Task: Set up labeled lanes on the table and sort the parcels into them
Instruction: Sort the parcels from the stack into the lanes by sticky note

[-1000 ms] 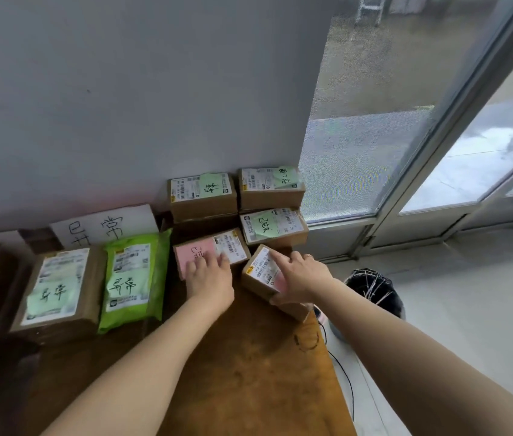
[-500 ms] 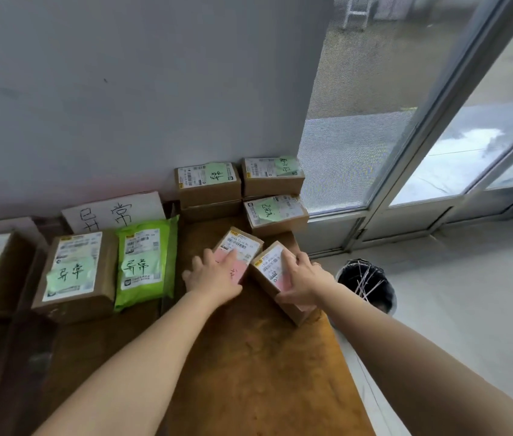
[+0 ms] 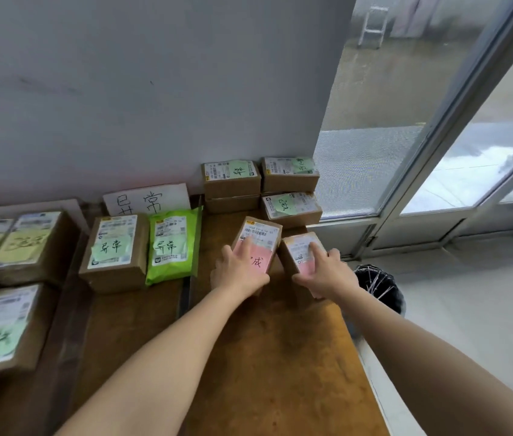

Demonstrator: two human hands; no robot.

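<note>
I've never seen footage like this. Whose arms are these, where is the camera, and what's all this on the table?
No machine here: a person wears a camera on the head, looking down at their own arms. The left hand lies flat on a small box with a pink note; the right hand curls its fingers round a second pink-note box beside it. Both sit on the brown table. Left of them lie a green bag and a labelled cardboard box in front of a handwritten paper sign.
</note>
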